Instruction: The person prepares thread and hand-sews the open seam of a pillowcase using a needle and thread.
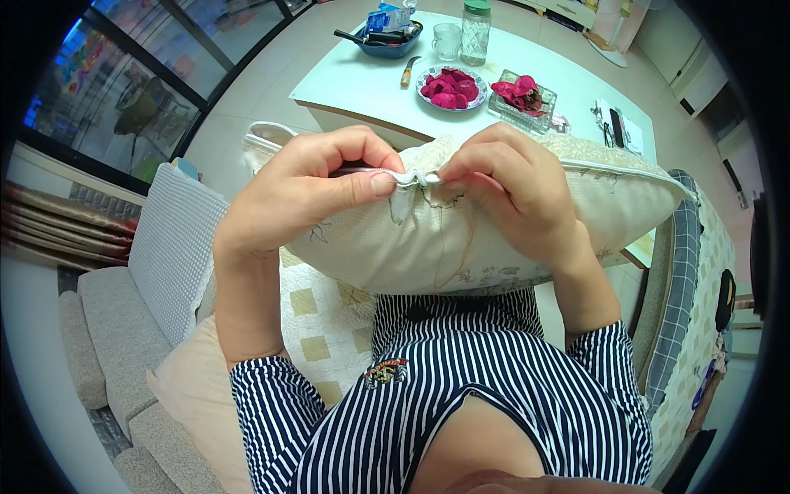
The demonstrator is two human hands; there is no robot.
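Note:
A cream pillow (378,251) with a faint floral print lies across my lap, its zipped edge facing up. Along that edge runs a white zipper (605,168), bunched and wavy between my hands. My left hand (300,189) pinches the zipper edge between thumb and forefinger, left of the bunched part. Closed on the same edge from the right is my right hand (522,189), its fingertips close to the left thumb. Whether a zipper pull sits under the right fingers is hidden. A loose thread (471,235) hangs down the pillow's side.
Beyond the pillow stands a white table (354,82). It holds a plate of dark pink peels (451,88), a glass dish (539,119) with more peels, a knife (409,72), a glass mug (447,39), a green-lidded jar (476,37) and a blue basket (387,48). A grey sofa (115,337) is at left.

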